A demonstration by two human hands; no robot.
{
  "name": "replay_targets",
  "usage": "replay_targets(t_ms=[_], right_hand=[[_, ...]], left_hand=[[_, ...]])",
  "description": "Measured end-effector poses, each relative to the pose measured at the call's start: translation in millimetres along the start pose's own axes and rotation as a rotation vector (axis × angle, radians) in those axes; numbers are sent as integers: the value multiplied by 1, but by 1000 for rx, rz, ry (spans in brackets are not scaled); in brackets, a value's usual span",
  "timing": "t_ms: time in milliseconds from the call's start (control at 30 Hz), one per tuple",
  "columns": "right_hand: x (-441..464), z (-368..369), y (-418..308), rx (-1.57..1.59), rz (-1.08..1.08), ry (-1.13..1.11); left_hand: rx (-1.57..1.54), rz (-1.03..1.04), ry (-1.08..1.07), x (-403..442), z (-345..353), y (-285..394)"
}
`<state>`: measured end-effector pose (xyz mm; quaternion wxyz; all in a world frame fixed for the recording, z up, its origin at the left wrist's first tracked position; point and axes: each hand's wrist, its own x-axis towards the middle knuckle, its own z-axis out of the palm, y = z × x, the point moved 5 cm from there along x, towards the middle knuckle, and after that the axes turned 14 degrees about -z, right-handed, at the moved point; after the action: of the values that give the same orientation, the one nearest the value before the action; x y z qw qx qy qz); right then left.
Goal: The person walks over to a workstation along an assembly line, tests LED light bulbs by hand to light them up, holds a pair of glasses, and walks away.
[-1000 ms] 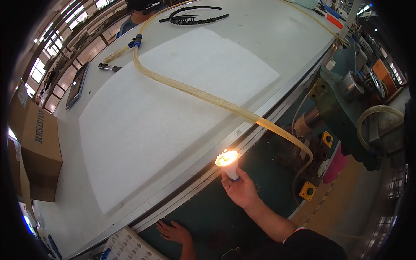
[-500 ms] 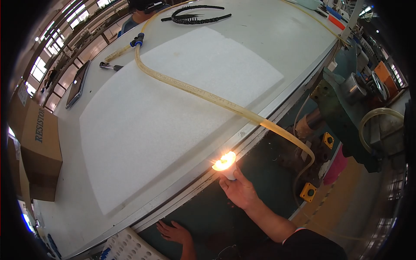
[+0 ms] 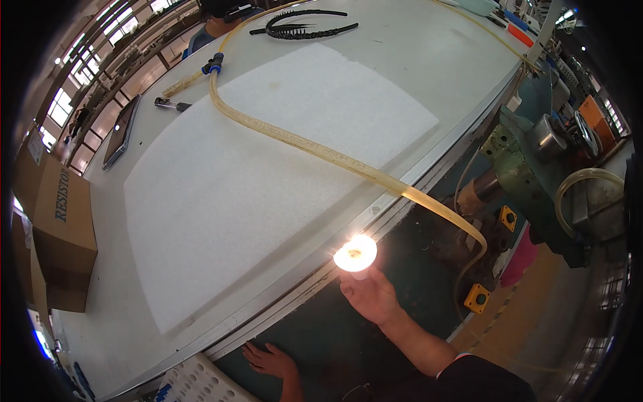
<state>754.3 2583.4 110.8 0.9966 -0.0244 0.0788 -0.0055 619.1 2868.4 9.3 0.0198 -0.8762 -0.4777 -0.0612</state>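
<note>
A glowing light bulb [image 3: 355, 254] with a white body is pinched from below in my right hand [image 3: 372, 299]. Its bright face points up and toward me, just off the metal edge of the table [image 3: 281, 288]. The base of the bulb is hidden by my fingers. Lower down, my left hand [image 3: 271, 360] lies with its fingers spread and nothing in it, beside a white perforated tray [image 3: 201, 382].
A yellowish hose [image 3: 301, 143] crosses a white foam sheet [image 3: 214, 201]. At the left are a phone [image 3: 122, 132], a black pen [image 3: 172, 104] and a cardboard box [image 3: 63, 234]. A black headband [image 3: 308, 30] lies far off. Green machinery [image 3: 509, 157] and yellow button boxes [image 3: 477, 297] stand right.
The bulb has tilted so its lit face turns more toward me, and it has shifted slightly right. My left hand has stayed put.
</note>
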Motion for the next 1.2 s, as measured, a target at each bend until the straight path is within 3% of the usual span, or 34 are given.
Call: replay_targets(t_ms=[200, 233, 300, 367, 500, 533, 600, 800, 833, 900, 933, 1000, 1100, 1167, 1200], right_hand=[[-2, 2, -2, -61, -32, 17], [-2, 0, -8, -707, -122, -62], [-2, 3, -13, -1353, -210, -140], [-1, 11, -4, -87, -81, -112], [-3, -1, -5, -87, -73, -63], [-5, -18, -10, -660, -130, -35], [-6, -13, -17, -1234, -184, -2], [-4, 2, -18, -1155, -175, -130], [-4, -1, -15, -835, -129, -146], [-3, -21, -8, -515, -84, -159], [-3, -50, -5, -828, -129, -85], [0, -29, -8, -1146, -175, -13], [0, 15, -13, -1084, -233, -129], [1, -2, -4, -30, -21, -53], [-1, -4, -5, -21, -38, 12]], left_hand=[[-32, -25, -83, 0, -6, 3], [-39, -24, -77, 0, -5, 3], [-46, -20, -71, 0, -1, 0], [-18, 7, 15, 0, -1, 0], [10, 22, 30, 0, 2, -2], [-3, 22, 27, 0, 0, -1], [-14, 22, 23, 0, -2, 0], [-14, 26, 36, 0, -1, -1], [-22, 10, 9, 1, 1, -2], [-30, -5, -19, 1, 2, -4], [-26, -2, -17, 1, 2, -4], [-29, -3, -17, 1, 2, -2], [-30, 3, -6, 1, 2, -3], [-2, -2, -4, 1, 3, -3], [-2, -3, -4, 1, 2, -3]])
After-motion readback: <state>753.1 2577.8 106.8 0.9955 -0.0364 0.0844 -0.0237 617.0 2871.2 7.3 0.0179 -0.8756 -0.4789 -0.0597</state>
